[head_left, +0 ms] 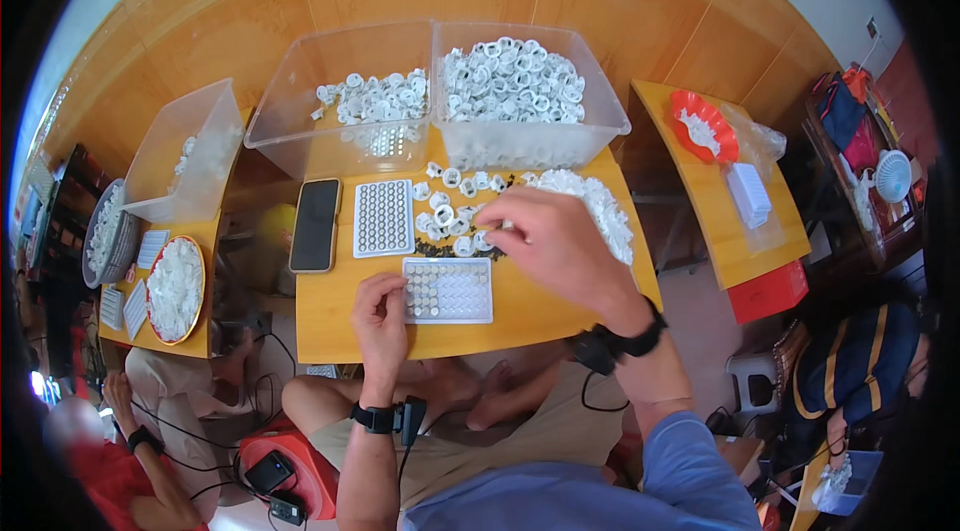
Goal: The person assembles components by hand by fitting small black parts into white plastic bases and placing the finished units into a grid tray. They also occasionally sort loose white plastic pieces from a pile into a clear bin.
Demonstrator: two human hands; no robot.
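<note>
At the left edge of a white tray [468,315], my left hand [380,323] is closed with its fingers curled together; what they hold, if anything, is hidden. Small round silvery pieces [425,289] fill the tray's left part. My right hand [548,239] is pinched above the table's middle, close to several white ring-shaped plastic parts [444,215] and scattered small black pieces [432,250]. Anything between its fingertips is too small to name. Behind the first tray lies a second tray [383,218], full of round silvery pieces. A pile of white small parts [600,211] sits past my right hand.
Two clear plastic bins [345,146] [535,143] of white parts stand at the back. A phone [316,225] lies left on the table [330,316]. A side table with a red dish [722,146] is at right. At left sit a person [120,471] and a basket [100,241].
</note>
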